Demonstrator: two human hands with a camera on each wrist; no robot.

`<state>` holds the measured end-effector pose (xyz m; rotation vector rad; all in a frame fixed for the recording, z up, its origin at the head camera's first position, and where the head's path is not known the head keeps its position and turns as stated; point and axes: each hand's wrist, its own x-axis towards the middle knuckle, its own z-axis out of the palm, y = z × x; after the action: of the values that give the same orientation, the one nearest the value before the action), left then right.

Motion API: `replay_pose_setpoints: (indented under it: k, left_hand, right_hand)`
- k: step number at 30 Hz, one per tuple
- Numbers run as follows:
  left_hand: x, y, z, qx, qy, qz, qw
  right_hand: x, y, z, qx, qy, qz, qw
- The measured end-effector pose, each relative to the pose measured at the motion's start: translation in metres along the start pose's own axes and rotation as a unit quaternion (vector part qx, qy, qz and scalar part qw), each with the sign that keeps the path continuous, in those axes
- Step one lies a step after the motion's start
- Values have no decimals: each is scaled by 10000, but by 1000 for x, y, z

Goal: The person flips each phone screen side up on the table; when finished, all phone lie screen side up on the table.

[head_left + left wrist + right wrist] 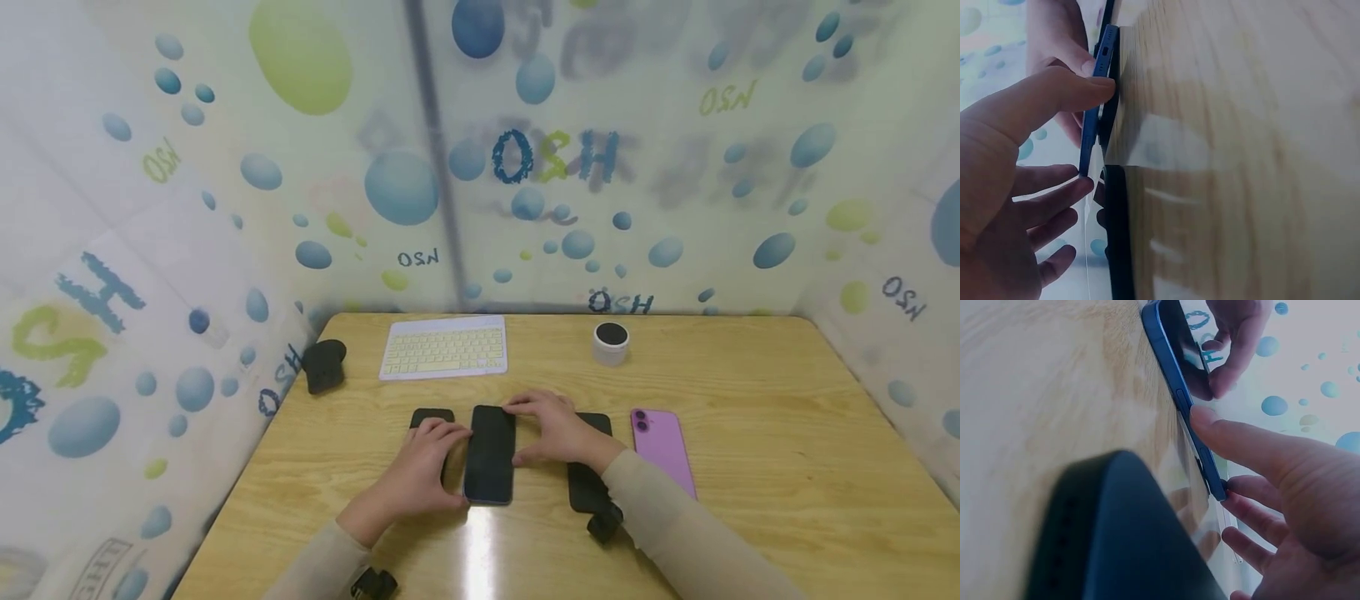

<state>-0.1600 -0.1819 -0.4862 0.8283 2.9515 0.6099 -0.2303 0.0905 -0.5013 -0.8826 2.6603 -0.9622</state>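
Observation:
A smartphone [490, 455] with a black screen and blue frame is at the middle of the table, screen up, between both hands. My left hand [427, 471] holds its left side, thumb at the lower corner and fingertips along the upper edge. On the other side, my right hand [553, 429] holds it with the thumb at the side edge and the index finger by the top corner. In the left wrist view, a dark edge shows under the blue frame [1089, 134]. One black phone [431, 414] lies partly hidden below my left hand; another black phone [587, 487] lies under my right wrist.
A purple phone [663, 446] lies camera side up at the right. Farther back are a white keyboard [445, 348] with yellowish keys and a white cylinder [611, 344] with a black top. A black toast-shaped object [325, 367] stands at the left edge. Patterned curtains [540, 250] border the wooden table [787, 442].

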Motion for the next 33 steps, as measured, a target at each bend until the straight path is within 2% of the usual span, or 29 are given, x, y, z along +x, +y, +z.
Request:
replay_pose_setpoints:
  k: [7,13,17,22,33]
  left_hand:
    - [0,-1,0,111,-165,85,9998]
    - [-1,1,1,40,-176,139,9997]
    - [4,7,0,-107,-153,140,9997]
    - [13,20,3,-134,-42,262,9996]
    - [34,42,21,-55,-436,462,9980]
  right_hand:
    - [0,-3,0,-35,-58,78,9999]
    - [-6,-1,-2,-35,16,-82,10000]
    - [-19,4,-12,-167,187,-193,9995]
    - [-39,17,-28,-413,377,-57,9984]
    - [-74,43,-47,-784,547,113,9954]
